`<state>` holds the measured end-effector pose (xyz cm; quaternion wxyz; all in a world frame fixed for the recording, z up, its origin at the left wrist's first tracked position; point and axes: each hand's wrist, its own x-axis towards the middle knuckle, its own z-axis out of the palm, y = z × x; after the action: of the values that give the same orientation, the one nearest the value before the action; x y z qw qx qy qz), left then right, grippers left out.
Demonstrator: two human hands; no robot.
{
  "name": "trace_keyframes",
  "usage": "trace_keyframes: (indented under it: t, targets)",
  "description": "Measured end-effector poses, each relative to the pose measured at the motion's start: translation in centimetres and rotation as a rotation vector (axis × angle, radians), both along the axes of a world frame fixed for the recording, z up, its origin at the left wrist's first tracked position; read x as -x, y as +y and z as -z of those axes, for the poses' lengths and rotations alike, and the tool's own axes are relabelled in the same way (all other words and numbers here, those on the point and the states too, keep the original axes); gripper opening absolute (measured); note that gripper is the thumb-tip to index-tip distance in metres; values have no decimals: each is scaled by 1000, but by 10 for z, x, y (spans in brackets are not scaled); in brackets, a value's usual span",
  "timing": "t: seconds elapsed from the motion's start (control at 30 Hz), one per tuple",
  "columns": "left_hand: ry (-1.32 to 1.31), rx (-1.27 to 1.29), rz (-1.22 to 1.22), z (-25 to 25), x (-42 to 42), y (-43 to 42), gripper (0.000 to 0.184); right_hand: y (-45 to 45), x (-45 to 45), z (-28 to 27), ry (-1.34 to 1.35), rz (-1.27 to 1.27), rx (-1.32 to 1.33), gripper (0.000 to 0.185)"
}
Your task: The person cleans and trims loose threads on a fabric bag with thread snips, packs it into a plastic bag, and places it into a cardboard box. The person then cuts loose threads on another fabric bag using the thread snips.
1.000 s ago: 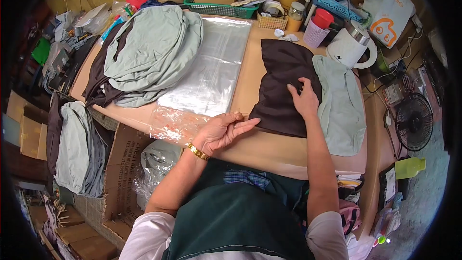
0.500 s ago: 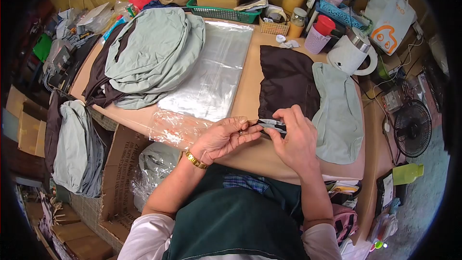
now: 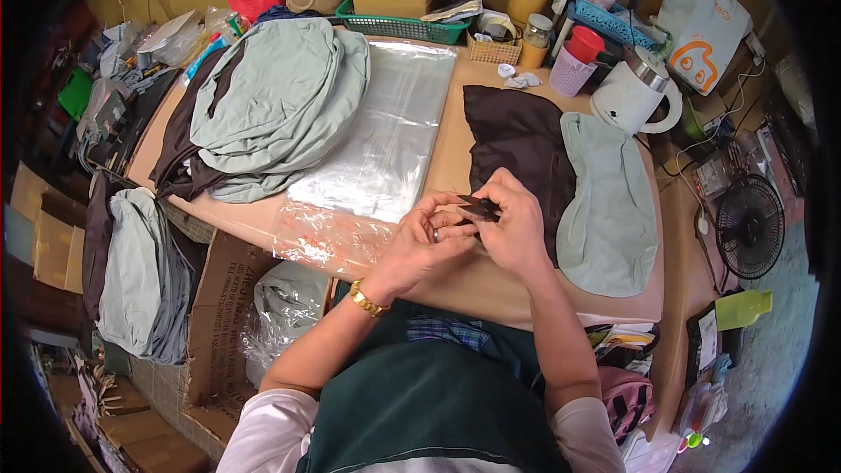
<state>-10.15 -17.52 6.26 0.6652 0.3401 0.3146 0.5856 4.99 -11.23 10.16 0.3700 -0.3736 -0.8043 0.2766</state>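
A dark brown cloth (image 3: 517,136) lies on the table, its near edge raised at my hands. Beside it on the right is a pale green cloth (image 3: 609,210). My right hand (image 3: 511,219) pinches a dark edge of the brown cloth. Close against it, my left hand (image 3: 429,241), with a ring and a gold watch, has its fingers curled at the same dark edge; what its fingertips hold is too small to make out. Clear plastic bags (image 3: 385,123) lie flat to the left, beyond my left hand.
A heap of pale green cloths (image 3: 272,105) covers the table's left part. A white kettle (image 3: 635,92), a lilac cup (image 3: 571,70) and a green basket (image 3: 407,28) stand at the back. A black fan (image 3: 750,226) is at the right, an open carton (image 3: 219,324) below left.
My right hand has come from the middle of the brown cloth to its near edge, beside my left hand. My left fingers have curled in, and the cloth's near edge is lifted.
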Motion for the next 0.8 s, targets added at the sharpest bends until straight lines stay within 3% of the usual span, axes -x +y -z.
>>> trace_keyframes:
  t: [0.03,0.13,0.27,0.3,0.37,0.43,0.53,0.63,0.8]
  targets:
    - [180,-76,-61,-2,-3,1,15,0,2,0,-14,-11,-21,11]
    - [261,-51,-151,27,-3,6,16,-7,14,-5,-60,-30,-87,11]
    - [204,-64,-211,32,-8,4,12,-12,19,-11,37,-105,-16,21]
    - [109,37,-174,28,-7,4,9,-14,19,-15,37,-107,-18,21]
    - [13,137,-142,24,-4,2,9,-19,19,-25,329,-16,129,33]
    - [-232,208,-44,23,1,0,17,-16,8,-26,141,104,-29,33]
    - [-347,294,17,12,6,-2,21,-18,-6,-22,-58,175,-168,32]
    - [-337,291,28,3,5,-2,22,-29,-12,-23,-282,177,-371,30]
    - [-320,222,0,13,5,-1,22,-40,-12,-29,-337,194,-398,30]
